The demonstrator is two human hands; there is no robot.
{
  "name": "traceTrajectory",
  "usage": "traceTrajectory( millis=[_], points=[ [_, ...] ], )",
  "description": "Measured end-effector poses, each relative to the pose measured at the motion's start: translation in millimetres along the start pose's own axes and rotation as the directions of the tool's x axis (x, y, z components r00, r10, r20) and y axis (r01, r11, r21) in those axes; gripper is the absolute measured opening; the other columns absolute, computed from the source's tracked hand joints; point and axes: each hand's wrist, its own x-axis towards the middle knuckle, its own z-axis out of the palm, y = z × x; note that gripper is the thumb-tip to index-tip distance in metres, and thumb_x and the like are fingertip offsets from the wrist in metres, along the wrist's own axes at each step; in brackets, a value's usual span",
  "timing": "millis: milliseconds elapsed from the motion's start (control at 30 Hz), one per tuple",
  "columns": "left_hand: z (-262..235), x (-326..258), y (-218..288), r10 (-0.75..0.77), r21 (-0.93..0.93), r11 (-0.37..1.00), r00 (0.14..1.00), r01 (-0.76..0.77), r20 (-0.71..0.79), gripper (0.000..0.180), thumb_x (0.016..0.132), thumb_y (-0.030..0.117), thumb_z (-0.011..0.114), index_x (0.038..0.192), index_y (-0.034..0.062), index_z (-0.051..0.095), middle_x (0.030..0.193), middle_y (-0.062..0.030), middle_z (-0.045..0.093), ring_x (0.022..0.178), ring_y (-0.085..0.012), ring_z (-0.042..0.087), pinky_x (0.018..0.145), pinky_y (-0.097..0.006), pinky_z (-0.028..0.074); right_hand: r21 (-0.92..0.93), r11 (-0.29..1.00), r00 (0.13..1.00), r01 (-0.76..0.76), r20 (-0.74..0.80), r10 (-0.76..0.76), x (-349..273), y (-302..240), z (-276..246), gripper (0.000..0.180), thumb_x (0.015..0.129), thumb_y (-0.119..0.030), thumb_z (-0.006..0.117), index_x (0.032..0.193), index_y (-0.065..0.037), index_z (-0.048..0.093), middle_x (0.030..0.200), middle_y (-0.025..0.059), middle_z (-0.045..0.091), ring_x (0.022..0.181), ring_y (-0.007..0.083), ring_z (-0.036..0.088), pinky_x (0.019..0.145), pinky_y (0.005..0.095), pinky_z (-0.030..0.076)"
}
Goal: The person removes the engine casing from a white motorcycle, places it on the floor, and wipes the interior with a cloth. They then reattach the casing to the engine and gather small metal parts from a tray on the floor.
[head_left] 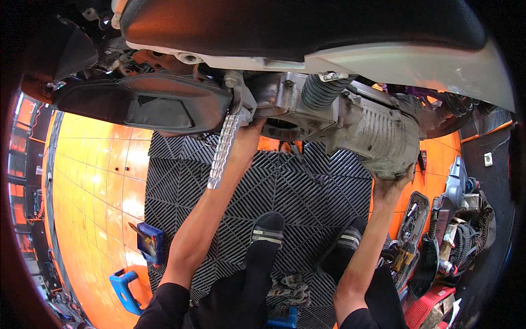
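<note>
Above me hangs the side of a scooter, with a grey ribbed engine casing (378,129) and a corrugated black rubber hose (324,92). My right hand (390,185) is wrapped round the casing's lower rear end, its fingers partly hidden behind the metal. Up behind a silver footpeg (223,156) reaches my left hand (249,136), at the underside of the engine. Its fingers are out of sight there. A dark plastic cover (170,104) sits left of the footpeg.
Black slatted mats (230,203) lie under my feet on orange tiles (98,175). At left are a blue tray (150,241) and a blue plastic frame (126,290). A tool tray (413,216), removed parts and a red lamp (430,307) crowd the right. A rag (290,289) lies between my feet.
</note>
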Motion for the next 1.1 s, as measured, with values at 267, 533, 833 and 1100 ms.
traceTrajectory(
  millis=[267, 533, 833, 1100],
  points=[
    [-5, 2, -4, 0.048, 0.018, 0.999, 0.998, -0.048, 0.039, 0.031, 0.091, 0.004, 0.066, 0.122, -0.0001, 0.063, 0.118, -0.0078, 0.066, 0.110, -0.0213, 0.061, 0.100, -0.034, 0.046, 0.007, 1.000, 0.999, -0.028, 0.030, 0.027, 10, 4, -15, 0.089, 0.090, -0.072, 0.052, 0.155, -0.016, 0.029, 0.157, 0.0098, 0.034, 0.144, 0.0308, 0.034, 0.110, 0.0572, 0.039],
    [0, -2, 14, -0.040, -0.085, 0.995, 0.998, 0.045, 0.057, 0.041, 0.091, 0.004, 0.068, 0.130, -0.0002, 0.056, 0.127, -0.0090, 0.061, 0.117, -0.0220, 0.057, 0.104, -0.035, 0.044, 0.037, 0.999, 0.997, -0.020, 0.078, 0.017, 6, -2, -8, 0.088, 0.092, -0.070, 0.051, 0.155, -0.014, 0.027, 0.157, 0.0105, 0.033, 0.142, 0.0325, 0.036, 0.107, 0.0568, 0.041],
    [3, -5, 23, -0.029, -0.093, 0.995, 0.999, 0.033, 0.046, 0.036, 0.090, 0.004, 0.070, 0.125, -0.0019, 0.060, 0.124, -0.0098, 0.063, 0.112, -0.0207, 0.059, 0.101, -0.034, 0.045, 0.058, 0.998, 0.999, -0.029, 0.016, 0.028, 6, 3, -13, 0.086, 0.092, -0.067, 0.053, 0.153, -0.011, 0.031, 0.153, 0.0100, 0.038, 0.139, 0.0307, 0.040, 0.110, 0.0534, 0.039],
    [6, -9, 24, -0.096, -0.089, 0.991, 0.995, 0.096, 0.007, 0.039, 0.091, 0.002, 0.067, 0.128, -0.0029, 0.056, 0.127, -0.0099, 0.061, 0.113, -0.0225, 0.060, 0.101, -0.035, 0.047, 0.059, 0.998, 0.999, -0.015, 0.051, 0.012, 10, 1, -14, 0.085, 0.093, -0.066, 0.053, 0.153, -0.009, 0.031, 0.152, 0.0103, 0.040, 0.139, 0.0294, 0.042, 0.112, 0.0503, 0.038]
  ],
)
